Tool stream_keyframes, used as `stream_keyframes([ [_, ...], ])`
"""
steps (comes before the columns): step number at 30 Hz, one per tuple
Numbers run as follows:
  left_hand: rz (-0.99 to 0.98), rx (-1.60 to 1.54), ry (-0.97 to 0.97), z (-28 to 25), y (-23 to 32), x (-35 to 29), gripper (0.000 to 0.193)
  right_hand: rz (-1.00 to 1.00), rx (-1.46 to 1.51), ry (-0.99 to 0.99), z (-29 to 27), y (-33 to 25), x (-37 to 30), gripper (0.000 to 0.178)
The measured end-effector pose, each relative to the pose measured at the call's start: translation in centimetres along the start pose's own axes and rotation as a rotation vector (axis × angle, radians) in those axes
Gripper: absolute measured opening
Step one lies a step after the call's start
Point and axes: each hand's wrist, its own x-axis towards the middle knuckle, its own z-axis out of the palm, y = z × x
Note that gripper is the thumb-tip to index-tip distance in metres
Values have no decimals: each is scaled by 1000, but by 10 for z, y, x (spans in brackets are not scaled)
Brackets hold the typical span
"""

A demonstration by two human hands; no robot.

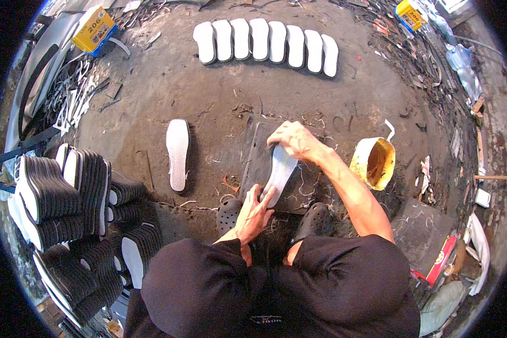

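A white-topped shoe sole [283,172] lies slanted over a dark flat board [256,138] on the ground between my feet. My right hand [299,141] is closed over its far, toe end, fingers curled round the edge. At its near end, my left hand [254,211] grips the heel, with fingers along the side; the underside there is hidden. To the left, a single similar sole [178,155] rests white side up on the ground, apart from both hands.
Several white-topped soles [259,39] form a row at the far side. Stacks of dark-edged soles [50,191] stand at left. A yellow-rimmed container [377,163] with brown residue sits right of the board. Scraps and boxes [94,31] line the sides.
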Motion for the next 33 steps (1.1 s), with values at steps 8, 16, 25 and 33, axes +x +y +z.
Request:
stream_keyframes([
  [8,17,23,16,0,-5,-1,88,387,51,217,26,-83,-102,49],
  [16,51,-5,-16,-2,10,34,80,516,-29,439,8,-19,-79,39],
  [25,73,-122,45,-20,-15,23,70,576,179,445,52,-154,-105,33],
  [33,5,-88,123,-2,-1,18,76,185,-153,181,5,-21,-7,34],
])
